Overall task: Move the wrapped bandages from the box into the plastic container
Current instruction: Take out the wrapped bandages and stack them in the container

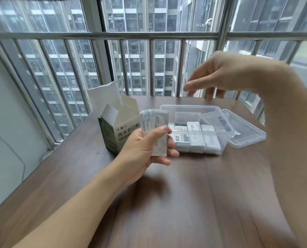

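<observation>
My left hand [145, 149] grips a fanned stack of white wrapped bandages [155, 126], held upright just in front of the box and left of the container. The bandage box [120, 129], white and green with its top flaps open, stands on the table behind my left hand. A clear plastic container [219, 119] sits right of the box and holds several white packets lying flat on its bottom. My right hand [220, 76] hovers above the container's far side, fingers apart and pointing left, with nothing in it.
The container's clear lid [245, 133] lies on the brown wooden table [185, 194] to the container's right. A metal window railing [102, 35] runs close behind the table's far edge. A white wall borders the left side.
</observation>
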